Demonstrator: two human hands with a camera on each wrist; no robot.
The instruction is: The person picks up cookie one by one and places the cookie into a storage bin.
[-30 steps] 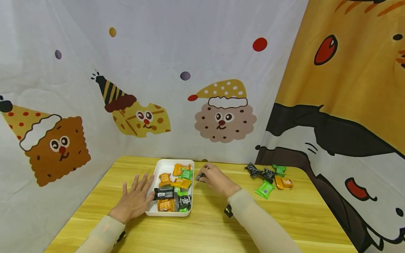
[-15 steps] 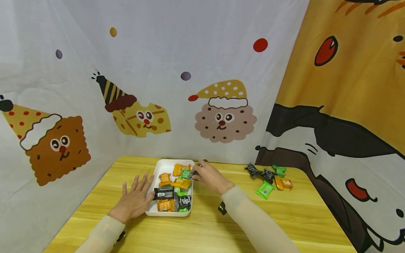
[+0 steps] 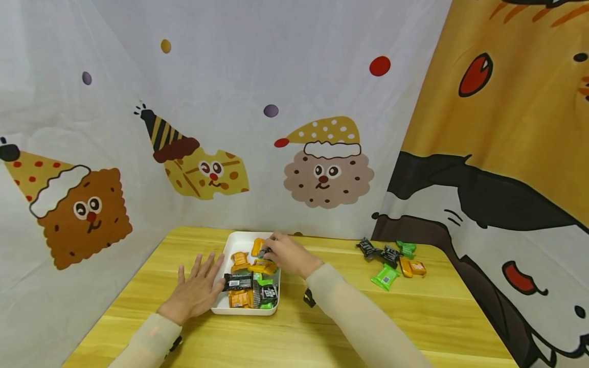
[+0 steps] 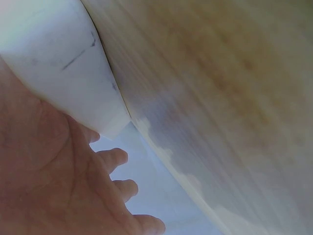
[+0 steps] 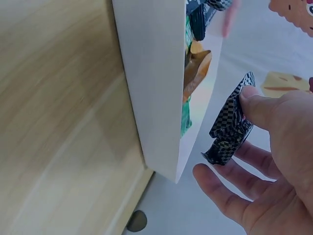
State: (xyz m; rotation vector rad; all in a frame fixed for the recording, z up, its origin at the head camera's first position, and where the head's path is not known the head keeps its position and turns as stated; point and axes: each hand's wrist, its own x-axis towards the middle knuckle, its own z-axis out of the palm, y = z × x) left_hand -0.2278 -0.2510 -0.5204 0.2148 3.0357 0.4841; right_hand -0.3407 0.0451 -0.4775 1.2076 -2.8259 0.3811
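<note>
A white tray [image 3: 246, 312] holds several small wrapped snacks in orange, green and black packets, such as the black packet [image 3: 238, 281] across its middle. My right hand [image 3: 294, 256] is over the tray's far right part, pinching a black checkered snack packet [image 5: 229, 122] between thumb and fingers. In the right wrist view this packet is above the tray's rim, apart from the snacks inside. My left hand [image 3: 194, 291] lies along the tray's left side with fingers spread, the thumb by the rim. The left wrist view shows its palm close to the tray's white wall [image 4: 73, 63].
On the wooden table's [image 3: 317, 337] right side lies a loose group of snacks: black packets [image 3: 390, 255], green packets [image 3: 385, 276] and an orange packet [image 3: 412, 267]. A printed cloth [image 3: 221, 61] hangs behind the table's back edge.
My right hand has moved left with the black packet, from the table beside the tray to over its far right part. The left hand stays in place.
</note>
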